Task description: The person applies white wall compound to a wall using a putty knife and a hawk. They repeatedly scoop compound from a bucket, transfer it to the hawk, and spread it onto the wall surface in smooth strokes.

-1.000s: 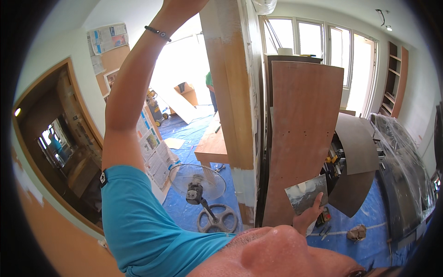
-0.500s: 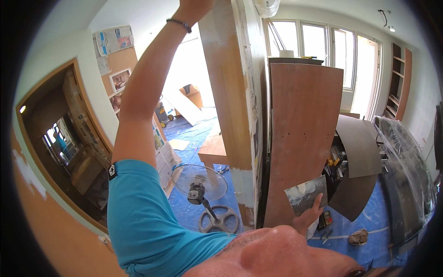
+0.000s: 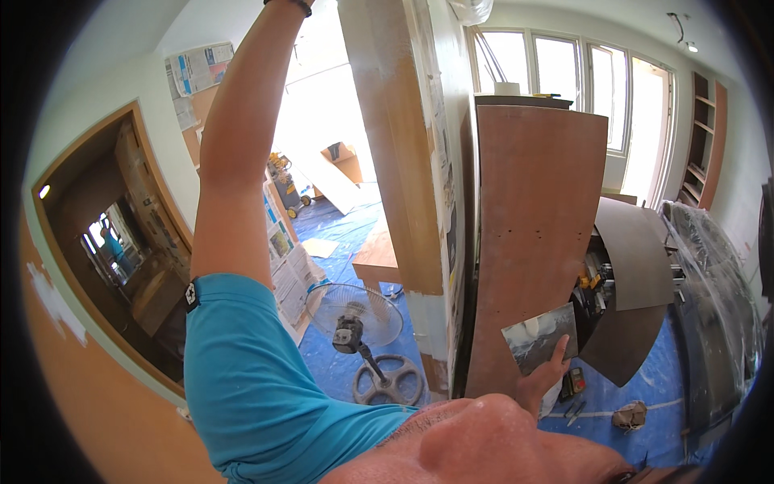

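Observation:
My left arm (image 3: 234, 153) in a blue sleeve stretches up along the left side. A dark bracelet (image 3: 297, 5) on its wrist sits at the top edge, and the left hand is cut off above it. Low on the right, my right hand (image 3: 548, 375) grips a thin rectangular plate (image 3: 532, 332) by its edge. My thumb lies on the plate's face, which is grey with whitish smears; the other fingers are hidden beneath. Behind the plate stands a tall reddish-brown curved panel (image 3: 540, 194).
A brown and white-patched post (image 3: 395, 161) rises in the middle. Left of it, a pedestal fan (image 3: 355, 315) stands on blue floor sheeting (image 3: 339, 218). Curved grey sheets (image 3: 637, 250), plastic-wrapped pieces (image 3: 709, 298) and a crumpled brown lump (image 3: 629, 415) are at right.
My left arm has shifted up and leftward, so its hand has left the picture at the top. The view has turned slightly. My right hand keeps hold of the plate.

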`<state>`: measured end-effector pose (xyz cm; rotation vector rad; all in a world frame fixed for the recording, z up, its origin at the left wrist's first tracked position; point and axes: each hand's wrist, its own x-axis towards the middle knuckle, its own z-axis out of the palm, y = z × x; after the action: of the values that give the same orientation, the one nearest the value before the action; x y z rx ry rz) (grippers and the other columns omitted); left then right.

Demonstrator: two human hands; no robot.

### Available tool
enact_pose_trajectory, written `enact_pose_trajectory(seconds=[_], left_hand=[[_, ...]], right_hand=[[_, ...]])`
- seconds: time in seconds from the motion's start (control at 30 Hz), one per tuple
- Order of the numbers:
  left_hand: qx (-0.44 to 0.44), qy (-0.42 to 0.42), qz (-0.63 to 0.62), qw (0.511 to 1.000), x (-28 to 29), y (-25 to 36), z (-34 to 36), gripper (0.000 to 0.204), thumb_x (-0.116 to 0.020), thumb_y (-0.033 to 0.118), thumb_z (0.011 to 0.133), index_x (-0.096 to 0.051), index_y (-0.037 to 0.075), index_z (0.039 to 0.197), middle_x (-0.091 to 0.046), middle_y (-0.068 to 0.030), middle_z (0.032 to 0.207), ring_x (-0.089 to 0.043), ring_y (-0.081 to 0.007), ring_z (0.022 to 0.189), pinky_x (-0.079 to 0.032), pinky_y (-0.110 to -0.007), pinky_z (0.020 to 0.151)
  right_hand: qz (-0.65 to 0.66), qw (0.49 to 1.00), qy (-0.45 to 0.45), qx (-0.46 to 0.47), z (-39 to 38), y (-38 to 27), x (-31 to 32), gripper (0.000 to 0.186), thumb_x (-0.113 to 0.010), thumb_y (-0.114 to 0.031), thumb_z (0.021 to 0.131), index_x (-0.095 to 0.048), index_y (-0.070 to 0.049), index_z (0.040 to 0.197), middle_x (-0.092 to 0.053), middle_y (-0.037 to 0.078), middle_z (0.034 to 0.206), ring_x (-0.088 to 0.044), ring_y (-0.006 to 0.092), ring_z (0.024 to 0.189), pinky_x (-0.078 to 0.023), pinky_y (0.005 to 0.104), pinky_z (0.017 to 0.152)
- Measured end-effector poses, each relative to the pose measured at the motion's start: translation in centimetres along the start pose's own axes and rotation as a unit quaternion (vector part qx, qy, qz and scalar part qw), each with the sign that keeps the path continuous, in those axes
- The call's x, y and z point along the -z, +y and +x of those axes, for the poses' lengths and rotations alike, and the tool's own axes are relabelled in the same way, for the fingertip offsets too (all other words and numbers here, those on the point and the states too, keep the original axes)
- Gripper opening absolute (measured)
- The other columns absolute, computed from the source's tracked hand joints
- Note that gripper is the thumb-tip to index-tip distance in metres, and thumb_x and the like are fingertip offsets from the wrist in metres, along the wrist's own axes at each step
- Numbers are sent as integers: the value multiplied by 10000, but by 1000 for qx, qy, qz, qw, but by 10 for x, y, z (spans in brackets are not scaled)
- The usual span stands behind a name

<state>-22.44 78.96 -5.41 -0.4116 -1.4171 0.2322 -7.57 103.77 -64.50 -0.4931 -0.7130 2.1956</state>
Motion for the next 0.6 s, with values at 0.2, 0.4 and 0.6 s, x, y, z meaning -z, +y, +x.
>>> enact_pose_trajectory(seconds=[0.2, 0.4, 0.6], left_hand=[[-11, 1, 1, 1000, 1, 10, -24, 475, -491, 1, 904, -668, 106, 1332, -697, -132, 1253, -630, -310, 1133, -344, -568, 1002], [-21, 3, -11, 1000, 0, 23, -53, 518, -444, -24, 914, -638, 96, 1378, -678, -127, 1278, -619, -293, 1133, -320, -533, 1030], [-29, 13, -10, 999, -2, 35, -77, 546, -453, -44, 896, -616, 83, 1402, -653, -118, 1346, -592, -274, 1202, -302, -504, 1050]], right_hand=[[-30, 999, -32, 2, 9, 5, 4, 561, -616, -368, 1034, -466, 1, 1429, -550, 121, 1358, -578, 243, 1209, -507, 384, 991], [6, 999, -13, -30, 18, 11, 3, 571, -669, -353, 1002, -476, -47, 1444, -543, 105, 1395, -567, 257, 1238, -499, 402, 1008], [14, 999, -24, -38, 23, 16, 4, 551, -687, -348, 993, -493, -57, 1420, -559, 97, 1371, -581, 251, 1224, -521, 405, 985]])
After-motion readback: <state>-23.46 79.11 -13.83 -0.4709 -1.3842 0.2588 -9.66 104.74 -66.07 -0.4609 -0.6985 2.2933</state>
